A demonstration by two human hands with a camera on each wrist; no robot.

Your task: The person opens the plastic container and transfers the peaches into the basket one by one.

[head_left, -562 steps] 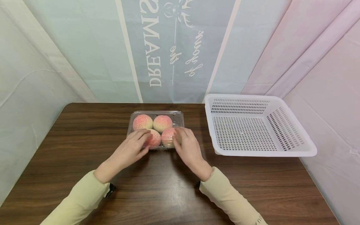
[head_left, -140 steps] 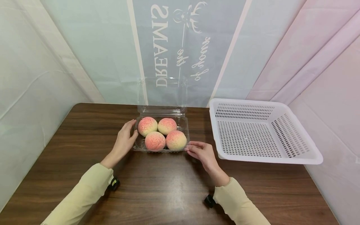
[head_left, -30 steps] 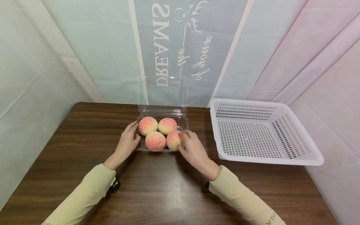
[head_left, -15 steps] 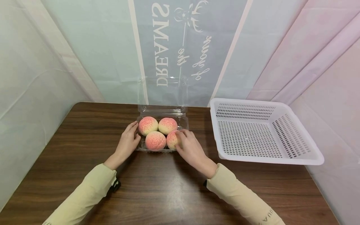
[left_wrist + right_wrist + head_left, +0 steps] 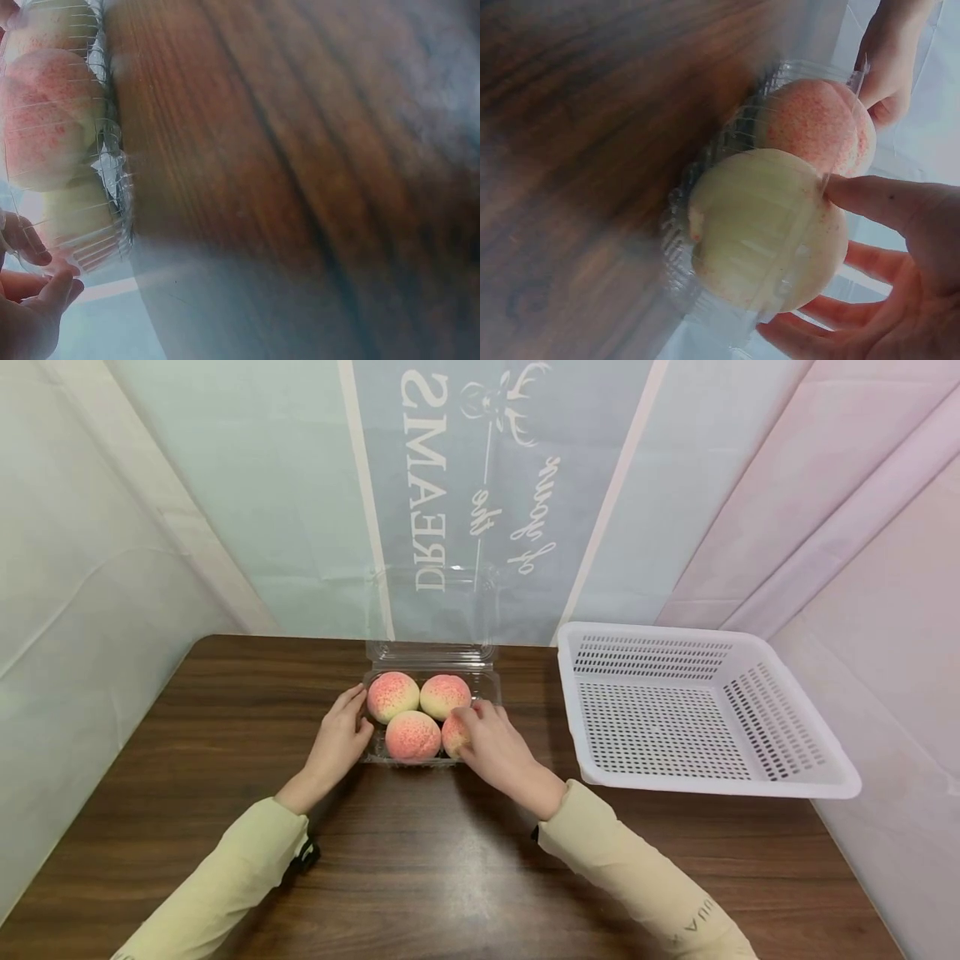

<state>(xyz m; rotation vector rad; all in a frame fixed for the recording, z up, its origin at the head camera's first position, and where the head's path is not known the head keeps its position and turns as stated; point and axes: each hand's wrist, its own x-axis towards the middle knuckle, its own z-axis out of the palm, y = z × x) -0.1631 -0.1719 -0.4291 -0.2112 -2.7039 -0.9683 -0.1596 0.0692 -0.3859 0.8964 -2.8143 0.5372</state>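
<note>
A clear plastic clamshell container (image 5: 378, 750) stands on the table, its lid (image 5: 435, 610) raised at the back. Inside it lie several peaches, yellow with speckled pink: one at back left (image 5: 393, 697), one at back right (image 5: 446, 696), one at front left (image 5: 412, 737). My right hand (image 5: 498, 750) curls over the front-right peach (image 5: 454, 737), covering much of it. In the right wrist view, thumb and fingers spread round this peach (image 5: 757, 225) at the container's rim. My left hand (image 5: 337, 735) holds the container's left side, thumb and fingers at its edge.
To the right stands a white perforated plastic basket (image 5: 566, 710) with nothing in it. The dark wooden table (image 5: 420, 877) ends at the back against a printed curtain (image 5: 480, 485). Pale cloth hangs along both sides.
The container's lid, closed at first, now stands raised. My right hand has moved from the front-right corner onto the front-right peach and a little further left over it. The left hand stays.
</note>
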